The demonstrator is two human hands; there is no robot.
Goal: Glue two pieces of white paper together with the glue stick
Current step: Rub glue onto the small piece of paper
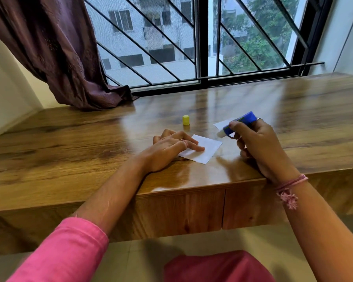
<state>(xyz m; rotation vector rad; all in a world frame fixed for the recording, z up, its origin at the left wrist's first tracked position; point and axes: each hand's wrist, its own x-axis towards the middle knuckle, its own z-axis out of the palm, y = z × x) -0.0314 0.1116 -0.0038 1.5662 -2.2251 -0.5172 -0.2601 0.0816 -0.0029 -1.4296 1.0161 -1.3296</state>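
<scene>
Head view: the only camera, looking down over both arms at a wooden surface (69, 139) under a barred window.
Left hand (167, 148): fingers straight and flat, pressing the near paper (204, 152) down at its left part.
Right hand (257, 145): fingers curled round the glue stick (237, 124), which is uncapped, its pale tip aimed down and left, just off the near paper's right corner and not touching it.
Far paper (222, 123): lies beyond the glue stick, partly hidden by it.
Cap (186, 120): yellow, upright, far side of the left hand.
Risk, paper: only the left part is pinned, so a drag of the stick could likely lift or crease the free right corner.
Risk, surface: strokes running past the edge would smear glue onto the wood.
Risk, fingers: glue spread under the left fingertips could stick them to the sheet.
</scene>
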